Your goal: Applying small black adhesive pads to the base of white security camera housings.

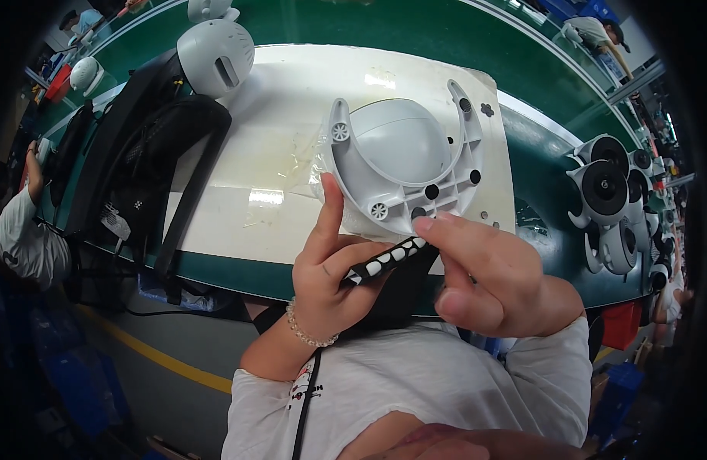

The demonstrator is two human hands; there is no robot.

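Note:
My left hand (342, 284) grips a narrow black strip (388, 259) dotted with white ovals, its index finger pointing up. My right hand (495, 272) has its fingertips beside the strip's far end, where a small round dark pad (418, 213) shows at them; their exact grip is partly hidden. Just beyond lies a curved white plastic part (403, 201) with ribs and an oval opening. Black round pads (432, 192) sit on several of its spots, while two spoked round posts (378, 210) on its left side are bare.
A pale board (277, 222) covers the green table. Black bags (146, 161) and a white rounded housing (215, 57) are at left. White units with black round faces (605, 184) cluster at right. Loose dark pads (487, 110) lie on the board. Other people work around the tables.

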